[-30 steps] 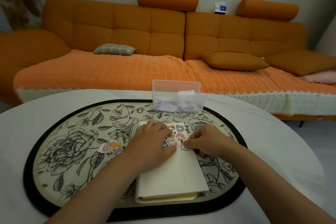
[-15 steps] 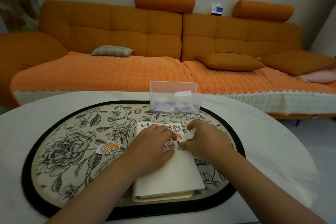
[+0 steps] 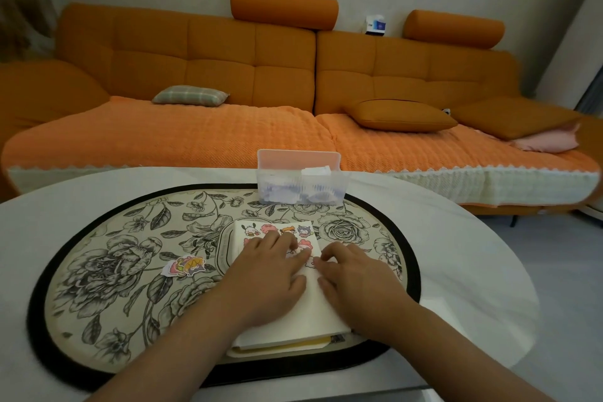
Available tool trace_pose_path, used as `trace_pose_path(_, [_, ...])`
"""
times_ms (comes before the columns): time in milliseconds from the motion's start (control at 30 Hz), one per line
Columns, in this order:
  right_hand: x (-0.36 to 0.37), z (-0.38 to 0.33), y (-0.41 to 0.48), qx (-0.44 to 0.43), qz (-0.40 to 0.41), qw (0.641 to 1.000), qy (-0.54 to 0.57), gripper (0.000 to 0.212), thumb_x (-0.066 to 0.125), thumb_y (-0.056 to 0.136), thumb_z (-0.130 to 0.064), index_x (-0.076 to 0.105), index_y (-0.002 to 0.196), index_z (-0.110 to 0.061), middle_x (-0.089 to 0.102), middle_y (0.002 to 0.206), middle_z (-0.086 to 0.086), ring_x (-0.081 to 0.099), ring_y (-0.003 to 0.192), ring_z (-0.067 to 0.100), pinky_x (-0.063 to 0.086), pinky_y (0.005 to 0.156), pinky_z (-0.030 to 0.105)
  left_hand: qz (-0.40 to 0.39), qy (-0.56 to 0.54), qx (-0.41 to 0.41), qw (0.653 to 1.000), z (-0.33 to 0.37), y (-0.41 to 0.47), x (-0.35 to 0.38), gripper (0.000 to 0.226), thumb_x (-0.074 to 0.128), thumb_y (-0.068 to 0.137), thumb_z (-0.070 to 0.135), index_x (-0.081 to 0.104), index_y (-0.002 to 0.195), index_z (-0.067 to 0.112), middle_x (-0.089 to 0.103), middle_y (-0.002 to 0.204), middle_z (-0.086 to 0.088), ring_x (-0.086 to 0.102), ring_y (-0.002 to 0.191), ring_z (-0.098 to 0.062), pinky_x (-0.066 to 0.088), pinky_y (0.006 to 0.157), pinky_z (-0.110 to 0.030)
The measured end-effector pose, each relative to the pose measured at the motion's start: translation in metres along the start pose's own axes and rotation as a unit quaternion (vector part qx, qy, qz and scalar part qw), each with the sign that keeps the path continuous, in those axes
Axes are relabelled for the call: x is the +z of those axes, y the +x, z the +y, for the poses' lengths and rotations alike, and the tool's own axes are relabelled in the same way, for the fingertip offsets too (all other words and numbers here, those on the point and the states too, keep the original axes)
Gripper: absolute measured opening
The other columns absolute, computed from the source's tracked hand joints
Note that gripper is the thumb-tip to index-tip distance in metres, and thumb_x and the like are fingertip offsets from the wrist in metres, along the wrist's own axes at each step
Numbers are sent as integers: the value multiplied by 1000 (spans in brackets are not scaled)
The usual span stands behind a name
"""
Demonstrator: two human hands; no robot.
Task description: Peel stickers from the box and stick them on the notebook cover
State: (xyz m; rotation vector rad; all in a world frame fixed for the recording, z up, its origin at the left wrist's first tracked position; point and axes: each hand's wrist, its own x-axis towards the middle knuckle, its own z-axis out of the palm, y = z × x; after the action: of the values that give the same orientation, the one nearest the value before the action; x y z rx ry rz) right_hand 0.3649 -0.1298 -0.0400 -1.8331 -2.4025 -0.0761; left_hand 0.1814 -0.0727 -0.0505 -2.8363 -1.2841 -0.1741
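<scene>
Both hands lie flat and open on the cream notebook cover [image 3: 313, 307], left hand [image 3: 270, 281] steadying, right hand [image 3: 355, 284] apparently pressing a small cartoon sticker [image 3: 310, 263] down, gripping nothing.

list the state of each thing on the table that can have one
cream notebook: closed, flat, stickers on cover
clear plastic box: open, paper scraps inside
loose cartoon sticker: lying on the floral mat
left hand: flat on cover
right hand: fingertips pressing a sticker

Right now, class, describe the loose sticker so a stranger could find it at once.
Find the oval floral mat on the white table. Left of the notebook lies the loose sticker: alone, bright, the only one off the cover.
</scene>
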Motion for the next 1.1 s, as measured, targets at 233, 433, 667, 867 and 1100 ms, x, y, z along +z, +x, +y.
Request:
trace_pose_path(233, [11,8,1,2,6,1000,12,50,25,102,-46,39,148,-32,42,139,-5,41,123,17,39,80,27,27,-30,49,998,2,-5,-3,63,20,88,48,62,132,30,56,128,10,49,116,-16,47,96,-37])
trace_pose_path(433, [17,13,7,-3,6,1000,16,65,12,91,-52,33,150,-38,43,131,-4,42,118,17,43,78,29,16,-63,42,997,-1,-11,1,65,17,86,57,51,140,43,48,137,19,39,127,-8,38,106,-32])
trace_pose_path(667, [6,15,0,-12,-2,999,30,47,36,102,-43,45,146,-30,46,139,-5,40,127,15,51,85,34,9,-65,15,998,5,-9,-1,49,33,102,46,44,148,35,39,148,18,30,137,-6,30,113,-30])
trace_pose_path(867, [2,16,-6,-19,0,999,37,46,37,102,-42,48,146,-30,48,144,-8,39,128,13,51,90,35,-5,14,-6,1000,13,-6,0,85,-2,81,60,32,152,28,32,151,10,27,138,-14,23,113,-36])
trace_pose_path(1100, [-1,17,-7,-17,-6,999,43,46,41,101,-44,48,144,-30,48,141,-9,42,126,12,50,93,36,-14,-4,-29,999,10,-2,1,86,0,78,64,27,154,33,28,152,10,23,140,-15,17,114,-36])
